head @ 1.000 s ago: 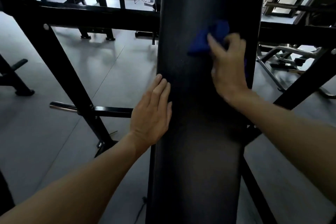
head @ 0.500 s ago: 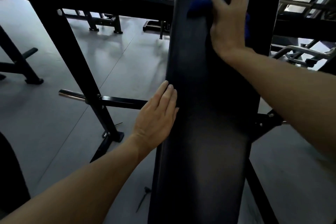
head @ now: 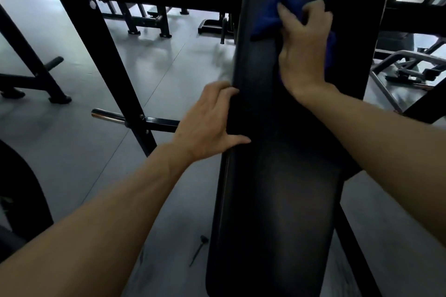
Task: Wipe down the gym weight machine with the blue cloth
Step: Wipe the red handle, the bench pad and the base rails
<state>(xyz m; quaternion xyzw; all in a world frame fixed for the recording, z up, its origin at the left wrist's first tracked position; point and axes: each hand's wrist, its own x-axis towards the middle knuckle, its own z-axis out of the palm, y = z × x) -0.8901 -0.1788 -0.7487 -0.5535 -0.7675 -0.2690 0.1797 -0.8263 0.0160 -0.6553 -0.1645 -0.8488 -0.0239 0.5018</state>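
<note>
No brand, label or writing can be read anywhere in view; the pad and frame are plain black.

A long black pad (head: pixel 284 152) runs up the middle of the view, its vinyl smooth and faintly sheened lower down. The right hand (head: pixel 305 50) lies on its upper part, pressing the cloth (head: pixel 272 17) against the vinyl. The fingers curl over the bunched blue fabric and grip it; blue shows above and left of the fingertips, and a thin strip shows past the hand's right edge. The picture is slightly blurred there, so the exact folds cannot be told.

The left hand (head: pixel 210 123) holds the pad's left edge lower down. Its fingers bend round the edge while the thumb lies across the face of the pad, so the hand clasps the pad.

Behind the pad stands a black steel frame (head: pixel 103 55), with a slanted upright and a cross beam along the top. A short chrome peg (head: pixel 108 116) juts left from the upright. The floor (head: pixel 72 152) is grey, smooth and lightly reflective, with thin seams. A small dark pin (head: pixel 199 248) lies on it beside the pad's lower left edge. Further back stand more black racks (head: pixel 144 21), and at the right a grey metal frame (head: pixel 407 65) sits low on the floor. Part of a dark round plate (head: pixel 21 190) shows at the left edge.
</note>
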